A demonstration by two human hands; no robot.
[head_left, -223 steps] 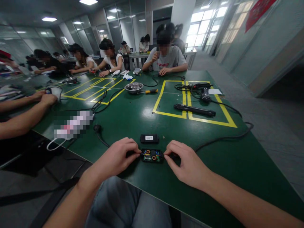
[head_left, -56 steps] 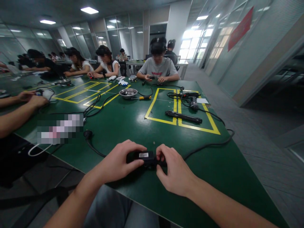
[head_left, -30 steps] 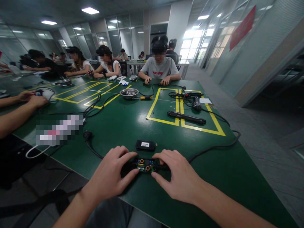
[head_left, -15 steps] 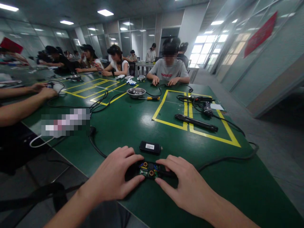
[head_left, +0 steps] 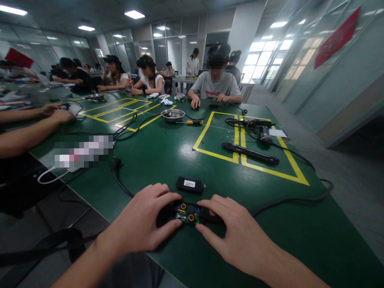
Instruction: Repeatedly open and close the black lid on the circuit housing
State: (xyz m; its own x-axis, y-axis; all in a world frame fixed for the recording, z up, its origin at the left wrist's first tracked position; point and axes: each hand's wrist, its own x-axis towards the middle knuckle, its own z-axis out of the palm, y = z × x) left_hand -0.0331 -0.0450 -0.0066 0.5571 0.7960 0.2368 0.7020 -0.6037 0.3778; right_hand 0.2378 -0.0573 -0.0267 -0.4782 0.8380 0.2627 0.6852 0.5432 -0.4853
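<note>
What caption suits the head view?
Two hands hold an open circuit case beside its labelled cover.

The single view looks forward and down from the wearer's head, across the green table (head_left: 156,160)

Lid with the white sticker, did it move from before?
Yes! The lid went nearer, onto the board in the left hand, then back beyond it, let go. Now that hand and the right hand hold the board. The bowl and screwdriver stayed put.
</note>
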